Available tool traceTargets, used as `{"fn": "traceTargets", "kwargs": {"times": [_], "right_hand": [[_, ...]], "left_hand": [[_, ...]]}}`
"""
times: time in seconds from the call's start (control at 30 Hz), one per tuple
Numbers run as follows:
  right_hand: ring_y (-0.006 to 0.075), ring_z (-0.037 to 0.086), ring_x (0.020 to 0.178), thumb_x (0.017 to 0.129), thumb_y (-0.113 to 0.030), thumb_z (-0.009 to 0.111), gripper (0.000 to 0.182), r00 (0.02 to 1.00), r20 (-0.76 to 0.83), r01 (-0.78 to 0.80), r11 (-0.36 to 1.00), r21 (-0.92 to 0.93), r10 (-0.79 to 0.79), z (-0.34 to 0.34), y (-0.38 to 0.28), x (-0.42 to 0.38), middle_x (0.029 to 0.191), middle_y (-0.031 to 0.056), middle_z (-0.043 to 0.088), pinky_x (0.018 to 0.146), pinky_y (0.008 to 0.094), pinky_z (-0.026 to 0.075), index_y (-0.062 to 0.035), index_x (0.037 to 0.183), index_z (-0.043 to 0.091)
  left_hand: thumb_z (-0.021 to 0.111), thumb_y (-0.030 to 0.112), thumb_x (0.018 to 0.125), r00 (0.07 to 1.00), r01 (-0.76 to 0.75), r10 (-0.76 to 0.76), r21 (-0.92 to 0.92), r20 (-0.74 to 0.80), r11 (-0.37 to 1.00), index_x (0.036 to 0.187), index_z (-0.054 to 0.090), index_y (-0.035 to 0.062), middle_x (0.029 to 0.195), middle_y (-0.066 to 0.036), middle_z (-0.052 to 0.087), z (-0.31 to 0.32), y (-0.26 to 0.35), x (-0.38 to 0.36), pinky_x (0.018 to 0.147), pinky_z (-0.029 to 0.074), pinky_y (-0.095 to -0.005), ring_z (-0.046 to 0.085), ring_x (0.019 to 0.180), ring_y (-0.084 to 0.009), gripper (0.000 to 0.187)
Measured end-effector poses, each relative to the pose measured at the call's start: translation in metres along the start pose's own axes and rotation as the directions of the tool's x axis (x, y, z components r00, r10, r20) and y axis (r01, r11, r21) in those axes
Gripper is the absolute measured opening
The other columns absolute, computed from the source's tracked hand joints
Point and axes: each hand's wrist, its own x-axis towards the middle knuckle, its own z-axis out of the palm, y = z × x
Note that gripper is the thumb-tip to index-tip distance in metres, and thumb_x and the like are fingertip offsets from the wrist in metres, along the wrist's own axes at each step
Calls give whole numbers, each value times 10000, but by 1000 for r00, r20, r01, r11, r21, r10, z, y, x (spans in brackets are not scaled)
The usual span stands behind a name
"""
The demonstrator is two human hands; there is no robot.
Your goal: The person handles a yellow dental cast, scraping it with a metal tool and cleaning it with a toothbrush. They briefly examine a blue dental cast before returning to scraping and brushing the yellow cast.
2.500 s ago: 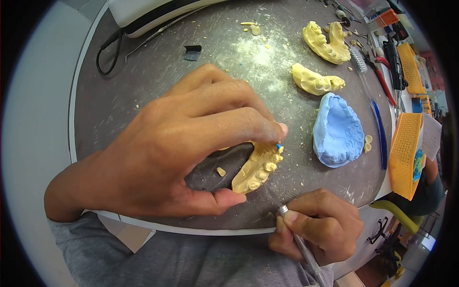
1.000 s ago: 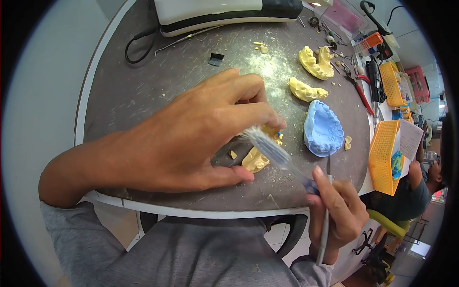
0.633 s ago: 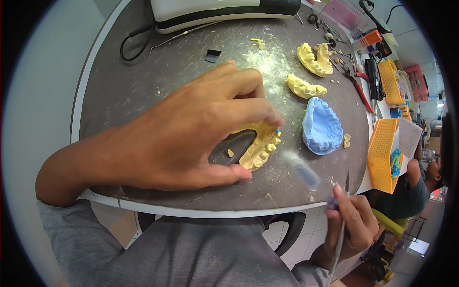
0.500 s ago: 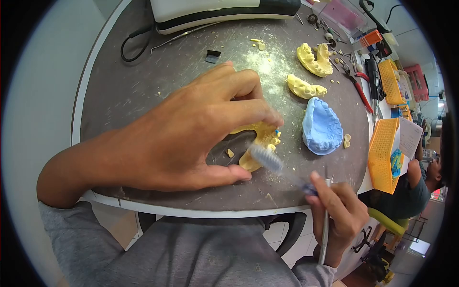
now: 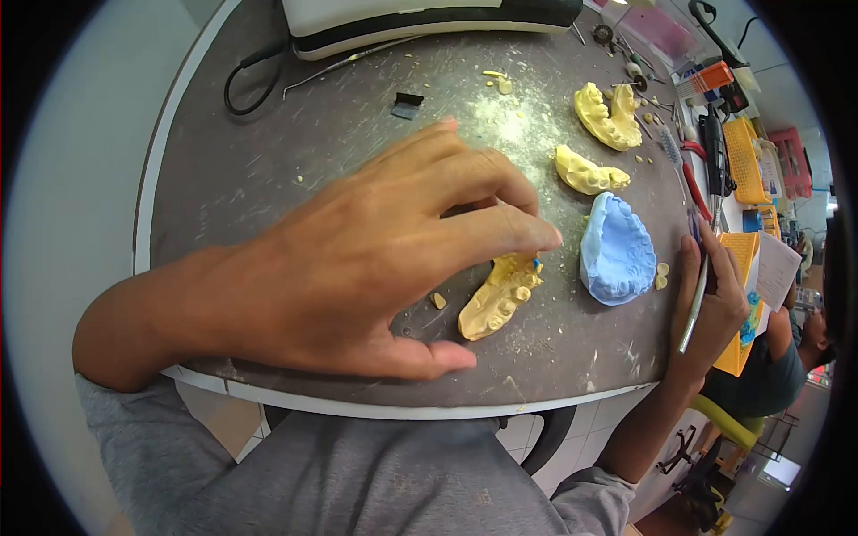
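A yellow dental cast [image 5: 500, 299] with a small blue spot lies on the table, its far part hidden beneath my left hand [image 5: 384, 241]. That hand is open, index fingertip right at the cast's upper edge, thumb apart from its lower end. At the table's right side my right hand [image 5: 715, 286] is closed around a slim metal-handled tool [image 5: 693, 308]. A toothbrush [image 5: 668, 145] reaches from its fingertips, bristles beside the red-handled pliers [image 5: 694, 189]. Between the hands sits a light blue dental cast [image 5: 618, 250]. Beyond it are a yellow cast piece [image 5: 590, 171] and a horseshoe-shaped yellow cast [image 5: 609, 118].
Yellow dust and crumbs cover the tabletop [image 5: 259, 179]. A white-and-black device [image 5: 429, 22] stands at the back, with a thin hooked metal instrument [image 5: 349, 62] before it. Yellow baskets [image 5: 737, 246] line the right, where another person [image 5: 769, 375] sits.
My right hand has carried the toothbrush from the yellow cast to the right, beside the pliers, keeping the metal tool. My left thumb has come away from the cast.
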Motion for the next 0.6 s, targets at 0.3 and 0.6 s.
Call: {"fn": "traceTargets", "kwargs": {"times": [0.3,0.6], "right_hand": [[177,667,782,1055,-321,569,376,971,-218,201,815,543,-94,-34,-37,-54,912,144,707,719,315,546,15,1168,696],[141,484,531,732,-412,863,381,937,67,296,882,366,-342,-9,-125,-59,661,10,449,429,277,375,-84,833,698]], "left_hand": [[794,29,665,997,-80,79,-29,-22,996,1348,626,77,1340,-142,648,-6,-1,5,1082,468,-479,626,1202,-308,705],[766,-18,769,997,-2,7,76,-71,997,1185,740,72,1037,-100,650,-7,7,2,709,535,-303,646,880,-186,426]]}}
